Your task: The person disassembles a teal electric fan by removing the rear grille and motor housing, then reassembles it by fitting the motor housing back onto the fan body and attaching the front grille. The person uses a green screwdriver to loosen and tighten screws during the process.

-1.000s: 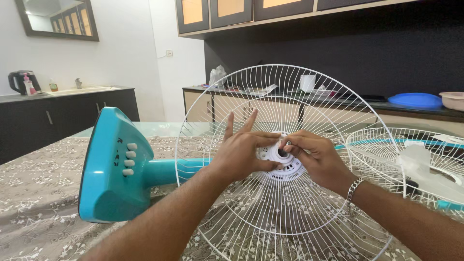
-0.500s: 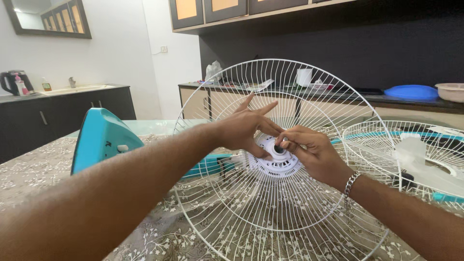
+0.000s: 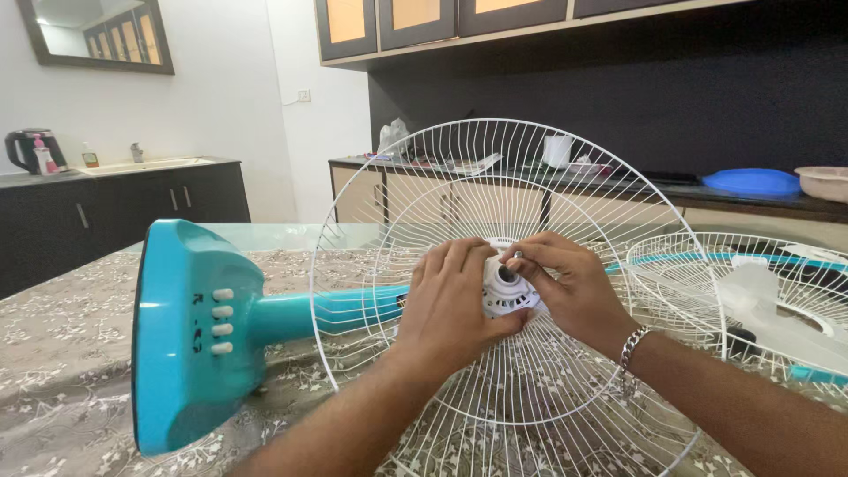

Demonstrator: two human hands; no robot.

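Observation:
A teal pedestal fan lies on its side on the table, its base (image 3: 190,331) at the left with several white buttons and its teal pole (image 3: 340,309) running right. A round white wire guard (image 3: 565,177) stands upright at the pole's end. My left hand (image 3: 450,300) grips the white hub (image 3: 505,291) at the guard's centre from the left. My right hand (image 3: 565,283), a metal bracelet on its wrist, pinches the front of the same hub from the right.
A second white wire guard (image 3: 707,265) with a teal rim and clear fan blades (image 3: 777,305) lies at the right. The table carries a floral cloth (image 3: 62,353). Behind are dark counters, a kettle (image 3: 22,150), a blue lid (image 3: 751,181) and a bowl (image 3: 821,181).
My left hand's fingers, spread and raised before, have curled down around the hub. The view has shifted so the teal base shows fully again. My right hand stays at the hub.

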